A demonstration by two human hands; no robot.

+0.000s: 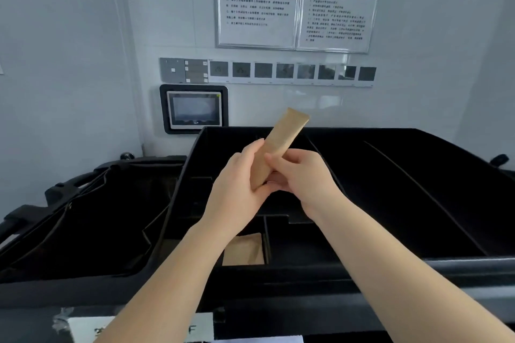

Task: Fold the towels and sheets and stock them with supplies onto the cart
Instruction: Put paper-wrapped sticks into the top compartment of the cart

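Both hands hold a long flat brown paper packet (284, 136) above the black top tray of the cart (418, 175). My left hand (239, 184) grips its lower end from the left. My right hand (303, 172) pinches it from the right side. The packet tilts up and to the right, its top end standing clear of the fingers. Another brown paper packet (243, 249) lies in a small near compartment of the tray, below my wrists. No towels or sheets show in view.
A black fabric bag (83, 217) hangs open on the cart's left side. The tray has long dividers (412, 184) running to the right. Behind it stand a wall screen (195, 108), a switch row (278, 71) and framed notices (295, 0). A white label (133, 328) sits at the bottom.
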